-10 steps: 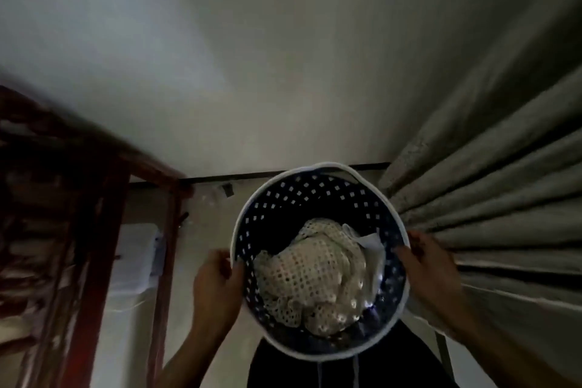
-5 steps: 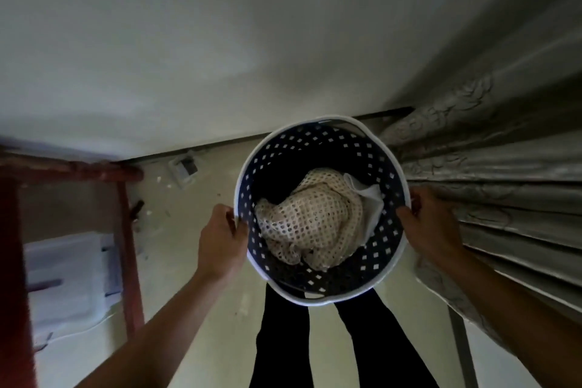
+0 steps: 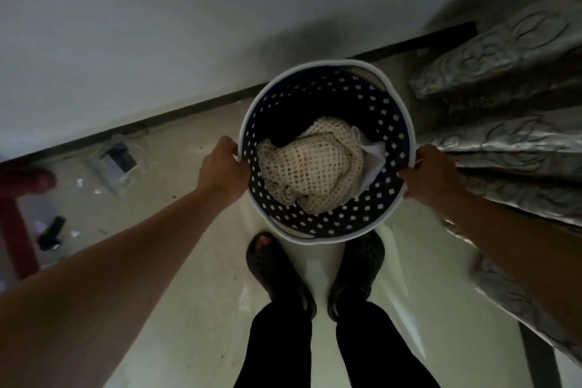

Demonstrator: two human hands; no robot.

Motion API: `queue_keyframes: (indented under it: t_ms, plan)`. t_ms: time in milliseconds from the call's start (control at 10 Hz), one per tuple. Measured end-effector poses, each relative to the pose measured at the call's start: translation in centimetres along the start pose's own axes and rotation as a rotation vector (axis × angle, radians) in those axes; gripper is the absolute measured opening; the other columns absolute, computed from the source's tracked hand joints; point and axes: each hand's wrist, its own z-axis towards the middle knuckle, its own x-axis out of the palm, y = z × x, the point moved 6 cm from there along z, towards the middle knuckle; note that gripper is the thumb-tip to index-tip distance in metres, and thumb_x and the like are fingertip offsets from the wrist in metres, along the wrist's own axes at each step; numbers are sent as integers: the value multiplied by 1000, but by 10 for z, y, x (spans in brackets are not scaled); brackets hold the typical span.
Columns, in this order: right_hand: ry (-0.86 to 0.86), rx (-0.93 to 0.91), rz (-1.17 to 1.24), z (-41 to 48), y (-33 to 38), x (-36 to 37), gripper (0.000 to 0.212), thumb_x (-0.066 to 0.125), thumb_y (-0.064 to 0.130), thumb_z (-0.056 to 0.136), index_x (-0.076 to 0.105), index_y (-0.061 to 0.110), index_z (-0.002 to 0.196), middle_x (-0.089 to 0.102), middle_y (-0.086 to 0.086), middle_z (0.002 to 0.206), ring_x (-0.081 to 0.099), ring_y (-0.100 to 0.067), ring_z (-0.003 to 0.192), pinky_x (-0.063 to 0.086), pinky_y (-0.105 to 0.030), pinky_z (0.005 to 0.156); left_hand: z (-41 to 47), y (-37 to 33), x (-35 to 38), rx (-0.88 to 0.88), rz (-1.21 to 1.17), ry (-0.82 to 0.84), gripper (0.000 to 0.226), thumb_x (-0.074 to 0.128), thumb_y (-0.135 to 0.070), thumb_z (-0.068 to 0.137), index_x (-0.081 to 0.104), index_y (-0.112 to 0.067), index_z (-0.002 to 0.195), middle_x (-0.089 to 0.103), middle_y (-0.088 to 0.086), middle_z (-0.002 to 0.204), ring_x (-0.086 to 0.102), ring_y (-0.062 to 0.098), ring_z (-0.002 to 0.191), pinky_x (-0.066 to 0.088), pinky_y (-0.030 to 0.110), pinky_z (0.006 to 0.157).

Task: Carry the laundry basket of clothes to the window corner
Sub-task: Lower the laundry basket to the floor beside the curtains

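A round dark-blue perforated laundry basket (image 3: 327,224) with a white rim hangs low in front of my feet, close to the floor. Inside lies a cream mesh garment (image 3: 308,173) with a white cloth beside it. My left hand (image 3: 222,168) grips the rim on the left side. On the opposite side, my right hand (image 3: 430,173) clasps the rim. Both arms reach down and forward. Whether the basket's base touches the floor is hidden.
A patterned grey curtain (image 3: 510,142) hangs at the right, brushing the floor. The white wall (image 3: 189,25) with a dark skirting runs behind the basket. A plastic packet (image 3: 115,164) and small litter lie left on the floor. A red furniture leg (image 3: 15,230) stands far left.
The view has tipped down and the basket has dropped lower toward the floor by the curtain. My arms have stretched out, and my feet now show below the basket.
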Motion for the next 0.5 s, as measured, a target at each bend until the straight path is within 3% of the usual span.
queue_keyframes:
  t_ms: [200,300,400,500]
  plan:
    - [-48,51,104,39,-22,27,30,69,16,75,51,10,98,64,-20,105,65,-45,93,56,-58,76,36,2,38,-90,-141,27,15,52,-19,84,49,-16,98,66,18,106,68,39,89,60,53,73]
    - [-36,47,221,42,-20,31,36,67,12,80,52,4,112,58,-13,102,64,-40,91,57,-56,74,45,3,40,-146,-231,19,30,53,-13,83,52,-15,113,65,15,111,66,35,95,60,51,80]
    - [50,76,401,38,-19,35,39,62,3,84,48,4,121,53,-13,108,61,-38,97,56,-53,76,41,3,36,-190,-350,59,45,58,-6,83,51,-15,126,65,13,111,66,31,96,59,46,82]
    - [129,148,421,26,-21,32,49,65,9,83,47,10,129,58,-17,112,64,-39,98,55,-55,82,19,1,27,-177,-339,89,52,62,-9,83,48,-13,133,65,12,107,65,29,92,58,46,84]
